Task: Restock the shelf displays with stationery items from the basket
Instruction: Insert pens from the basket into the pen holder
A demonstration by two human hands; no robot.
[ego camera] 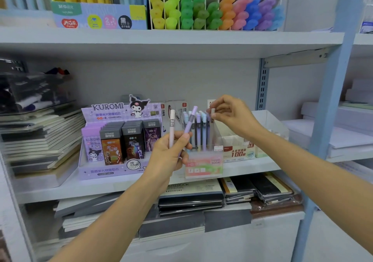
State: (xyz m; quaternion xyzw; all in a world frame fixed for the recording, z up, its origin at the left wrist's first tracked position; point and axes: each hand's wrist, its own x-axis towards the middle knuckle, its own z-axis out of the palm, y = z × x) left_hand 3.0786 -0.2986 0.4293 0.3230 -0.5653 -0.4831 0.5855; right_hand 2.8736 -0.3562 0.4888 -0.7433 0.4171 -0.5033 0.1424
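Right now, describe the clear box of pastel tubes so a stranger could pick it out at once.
Find the middle shelf, then the purple Kuromi display standing on it. Immediately right of that, behind the left hand, stands the clear box holding upright pastel tubes. Unlike its cardboard neighbours, it is see-through, with a pink-and-green FRUIT SODA label.

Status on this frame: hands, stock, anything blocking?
Left hand grips two lead tubes. Right hand pinches a third tube above the clear display box. Nothing blocking the box.
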